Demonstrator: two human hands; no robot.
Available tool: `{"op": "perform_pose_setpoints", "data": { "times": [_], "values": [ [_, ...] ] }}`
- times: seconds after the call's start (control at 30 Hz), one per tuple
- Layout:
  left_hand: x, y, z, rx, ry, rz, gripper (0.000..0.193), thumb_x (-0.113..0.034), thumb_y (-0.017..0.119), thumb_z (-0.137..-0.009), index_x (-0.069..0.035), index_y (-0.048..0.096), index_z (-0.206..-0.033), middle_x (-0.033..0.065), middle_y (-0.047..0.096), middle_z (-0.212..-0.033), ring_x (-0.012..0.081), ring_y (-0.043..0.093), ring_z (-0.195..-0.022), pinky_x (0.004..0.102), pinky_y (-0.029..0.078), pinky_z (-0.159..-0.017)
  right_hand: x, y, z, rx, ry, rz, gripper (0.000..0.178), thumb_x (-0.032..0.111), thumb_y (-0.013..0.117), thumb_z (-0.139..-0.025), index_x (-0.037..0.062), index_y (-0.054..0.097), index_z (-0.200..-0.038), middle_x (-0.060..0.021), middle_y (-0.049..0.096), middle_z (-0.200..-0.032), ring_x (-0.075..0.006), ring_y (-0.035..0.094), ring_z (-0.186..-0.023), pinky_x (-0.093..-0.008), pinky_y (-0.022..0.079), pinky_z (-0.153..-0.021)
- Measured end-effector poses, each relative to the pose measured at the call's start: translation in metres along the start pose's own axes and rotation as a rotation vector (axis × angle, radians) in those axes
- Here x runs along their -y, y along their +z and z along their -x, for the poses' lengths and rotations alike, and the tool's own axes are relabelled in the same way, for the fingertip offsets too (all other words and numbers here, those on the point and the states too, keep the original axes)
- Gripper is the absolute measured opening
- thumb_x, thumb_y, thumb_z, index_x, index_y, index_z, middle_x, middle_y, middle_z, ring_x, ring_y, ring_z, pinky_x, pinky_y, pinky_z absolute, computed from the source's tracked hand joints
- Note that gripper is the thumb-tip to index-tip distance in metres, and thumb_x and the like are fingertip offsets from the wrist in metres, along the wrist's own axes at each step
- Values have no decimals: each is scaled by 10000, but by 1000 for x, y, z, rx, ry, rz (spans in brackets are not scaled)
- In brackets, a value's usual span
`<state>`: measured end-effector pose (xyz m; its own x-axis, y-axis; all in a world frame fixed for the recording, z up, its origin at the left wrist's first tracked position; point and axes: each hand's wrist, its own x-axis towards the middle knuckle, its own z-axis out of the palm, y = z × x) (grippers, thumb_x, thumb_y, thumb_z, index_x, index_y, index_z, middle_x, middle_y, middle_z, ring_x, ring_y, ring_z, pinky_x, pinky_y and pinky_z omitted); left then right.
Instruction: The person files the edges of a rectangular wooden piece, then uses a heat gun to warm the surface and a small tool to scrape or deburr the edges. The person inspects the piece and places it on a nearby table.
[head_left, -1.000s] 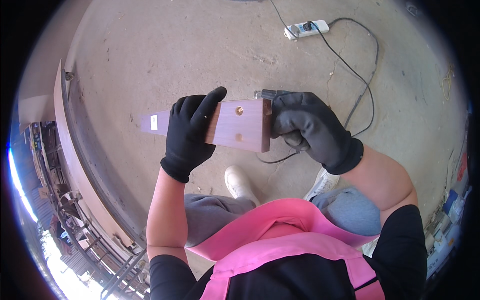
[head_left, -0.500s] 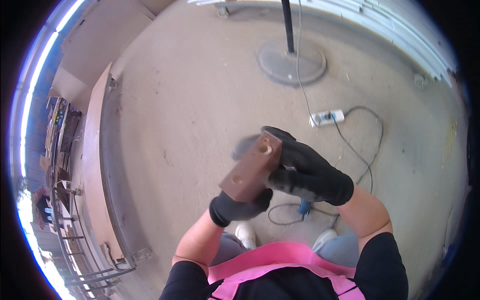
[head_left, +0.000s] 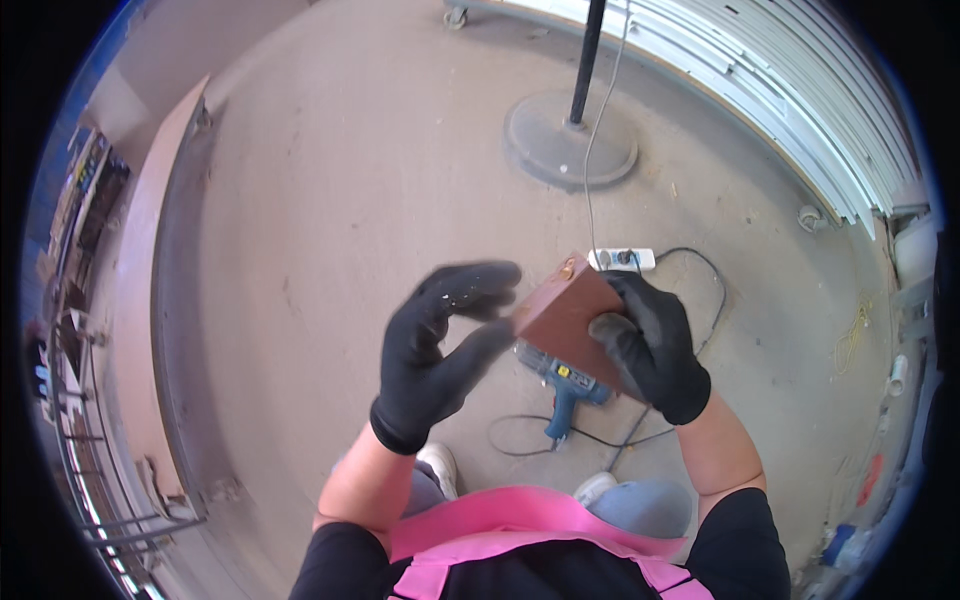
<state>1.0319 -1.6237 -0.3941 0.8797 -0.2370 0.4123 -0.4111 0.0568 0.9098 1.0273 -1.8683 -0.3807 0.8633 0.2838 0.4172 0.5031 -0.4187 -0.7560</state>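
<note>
Part of the blue power tool hides behind the flat-faced brown board, which our gloved right hand grasps above the concrete floor. Our gloved left hand, blurred, curves loosely, gripping nothing; we cannot tell whether its thumb touches the board.

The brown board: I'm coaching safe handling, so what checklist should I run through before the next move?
1. Right hand holding the board: ok, thumb across its face.
2. Left hand touching the board: cannot tell, its thumb blurs near the edge.
3. Gloves on both hands: ok.
4. Power tool set down: ok, lying on the floor.
5. Floor ahead of the shoes free of cord: not ok, a loop lies there.
</note>
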Motion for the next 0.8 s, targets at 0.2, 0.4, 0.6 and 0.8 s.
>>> {"op": "perform_pose_setpoints", "data": {
  "times": [0.2, 0.4, 0.6, 0.8],
  "values": [
    [-2, 14, 2, 20, -103, -34, 202, 2, 735, -806, -33, 722, -1005, 110, 699, -998, 185, 690, -870, 288, 540, -768, -5, -2, 19, 110, -137, 363, 373, 268, 732, -827, 22, 658, -1097, -157, 665, -783, -329, 673, -677, -380, 530, -609],
    [-2, 13, 5, 151, -386, -61, 227, -23, 727, -867, 26, 709, -1088, 53, 705, -924, 108, 658, -775, 250, 538, -706, -8, 4, 32, 172, -80, 446, 417, 276, 756, -797, 27, 662, -1118, -152, 668, -770, -322, 673, -659, -382, 521, -592],
    [21, 3, 12, 340, -632, 180, 244, -133, 700, -870, -7, 722, -1078, 107, 713, -866, 139, 672, -715, 263, 541, -687, -12, 2, 38, 337, 40, 271, 419, 273, 746, -803, 23, 676, -1132, -185, 690, -834, -337, 684, -704, -387, 536, -641],
    [36, 7, 14, 426, -856, 486, 249, -78, 702, -841, 81, 692, -1032, 62, 697, -798, 129, 679, -702, 253, 541, -664, -6, -7, 37, 538, 345, 68, 424, 295, 727, -831, 43, 681, -1169, -208, 674, -846, -369, 658, -709, -385, 524, -663]
  ]
}}
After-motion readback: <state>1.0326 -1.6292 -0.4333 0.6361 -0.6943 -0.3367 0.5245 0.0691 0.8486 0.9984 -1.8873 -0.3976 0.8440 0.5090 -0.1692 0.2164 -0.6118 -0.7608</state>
